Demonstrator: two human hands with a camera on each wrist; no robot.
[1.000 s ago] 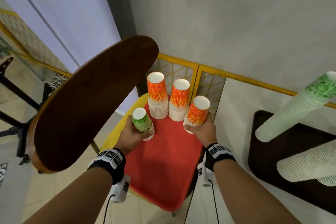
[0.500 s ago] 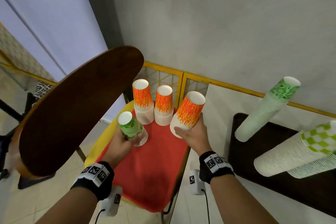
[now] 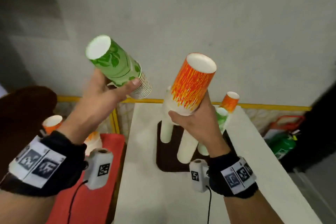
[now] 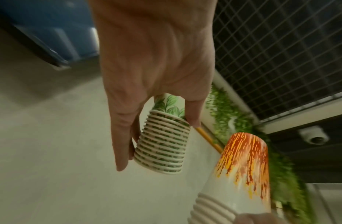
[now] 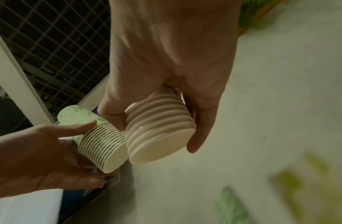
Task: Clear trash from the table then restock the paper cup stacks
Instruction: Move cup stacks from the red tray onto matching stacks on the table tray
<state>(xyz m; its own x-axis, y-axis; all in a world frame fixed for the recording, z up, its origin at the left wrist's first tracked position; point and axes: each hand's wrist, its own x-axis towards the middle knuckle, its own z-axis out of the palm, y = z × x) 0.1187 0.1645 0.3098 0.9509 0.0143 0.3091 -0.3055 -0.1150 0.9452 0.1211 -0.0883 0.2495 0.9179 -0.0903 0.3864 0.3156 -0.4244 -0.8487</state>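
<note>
Green-leaf cup stack [image 3: 119,68] gripped by left hand [image 3: 101,94], frame centre-left; right hand [image 3: 195,122] grips orange cup stack [image 3: 190,85] above white counter [image 3: 145,178]. Wrist views alone show nested rims, nearly touching.

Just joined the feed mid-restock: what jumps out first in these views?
Two short cup stacks held up in the air: the left hand grips a green leaf-print stack, and the right hand grips an orange flame-print stack. Below them on the white table, a dark tray carries tall cup stacks. More orange cups stand on the red chair seat at lower left.
</note>
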